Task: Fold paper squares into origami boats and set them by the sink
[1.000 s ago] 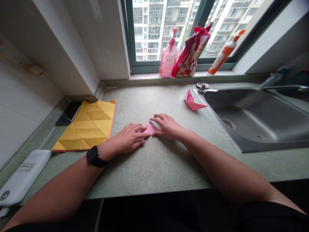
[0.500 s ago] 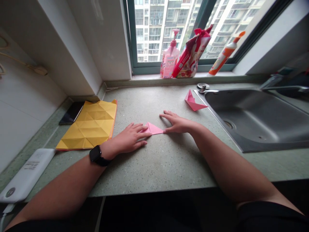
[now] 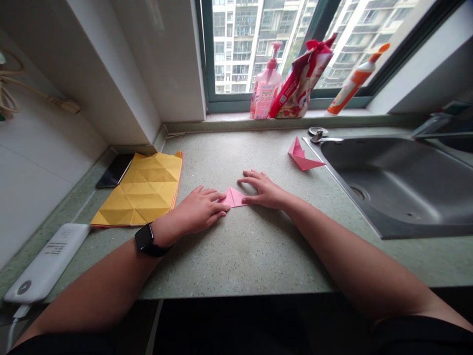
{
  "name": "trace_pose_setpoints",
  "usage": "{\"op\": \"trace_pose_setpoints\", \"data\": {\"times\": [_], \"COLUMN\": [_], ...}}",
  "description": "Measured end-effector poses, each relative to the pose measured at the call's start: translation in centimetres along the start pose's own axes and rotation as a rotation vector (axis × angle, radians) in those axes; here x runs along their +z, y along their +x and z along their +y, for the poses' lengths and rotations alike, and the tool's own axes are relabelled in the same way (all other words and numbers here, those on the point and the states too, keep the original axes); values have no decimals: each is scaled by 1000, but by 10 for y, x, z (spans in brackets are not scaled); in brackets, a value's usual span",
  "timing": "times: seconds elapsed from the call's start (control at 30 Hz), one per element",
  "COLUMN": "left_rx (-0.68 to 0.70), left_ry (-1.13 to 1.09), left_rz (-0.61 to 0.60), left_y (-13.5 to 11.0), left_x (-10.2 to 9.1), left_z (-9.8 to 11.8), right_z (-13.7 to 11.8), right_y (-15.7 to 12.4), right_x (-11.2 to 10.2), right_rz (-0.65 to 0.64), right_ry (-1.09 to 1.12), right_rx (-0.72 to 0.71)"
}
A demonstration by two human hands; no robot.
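Note:
A small pink folded paper [image 3: 233, 197], triangular with a crease line down its middle, lies flat on the countertop [image 3: 236, 261]. My left hand [image 3: 197, 209] rests on its left end, fingers stretched out and covering that corner. My right hand [image 3: 266, 190] is at the paper's right end, thumb on the corner and the other fingers spread above the counter. Neither hand is wrapped round anything. Farther back to the right, a pink folded paper boat [image 3: 303, 157] sits beside the sink.
Creased yellow paper [image 3: 142, 190] tops a stack at left, next to a dark phone [image 3: 114, 171] and a white power bank [image 3: 48, 261] with a cable. On the right is a steel sink [image 3: 377, 231]. A pump bottle [image 3: 265, 93], a red pouch [image 3: 303, 84] and an orange-white bottle [image 3: 354, 84] line the sill.
My right hand has moved left, its thumb now farther onto the paper's right corner. My left hand stays on the left end. The whole view has shifted slightly.

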State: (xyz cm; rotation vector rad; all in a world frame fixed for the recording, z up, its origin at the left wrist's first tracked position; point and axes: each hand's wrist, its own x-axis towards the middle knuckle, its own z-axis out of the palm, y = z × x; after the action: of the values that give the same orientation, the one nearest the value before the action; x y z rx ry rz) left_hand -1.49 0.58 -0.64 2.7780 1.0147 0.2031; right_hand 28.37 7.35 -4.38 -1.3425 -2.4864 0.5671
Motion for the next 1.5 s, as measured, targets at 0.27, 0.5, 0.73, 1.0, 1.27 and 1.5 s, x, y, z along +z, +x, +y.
{"op": "trace_pose_setpoints", "data": {"times": [0.27, 0.5, 0.73, 1.0, 1.27, 1.5], "left_rx": [25, -23, 119, 114, 107, 103], "left_ry": [11, -27, -41, 25, -7, -94], "left_rz": [-54, 250, 96, -1, 5, -13], "left_y": [-10, -8, 1, 1, 2, 1], "left_x": [-28, -28, -6, -5, -5, -14], "left_z": [-8, -14, 0, -1, -1, -13], "right_z": [2, 4, 2, -9, -18, 4], "right_y": [0, 1, 0, 1, 5, 2], "right_x": [-1, 0, 0, 6, 13, 1], "right_rz": [-15, 5, 1, 27, 25, -39], "right_ry": [0, 3, -6, -54, -95, -39], "right_rx": [-2, -20, -14, 16, 55, 40]}}
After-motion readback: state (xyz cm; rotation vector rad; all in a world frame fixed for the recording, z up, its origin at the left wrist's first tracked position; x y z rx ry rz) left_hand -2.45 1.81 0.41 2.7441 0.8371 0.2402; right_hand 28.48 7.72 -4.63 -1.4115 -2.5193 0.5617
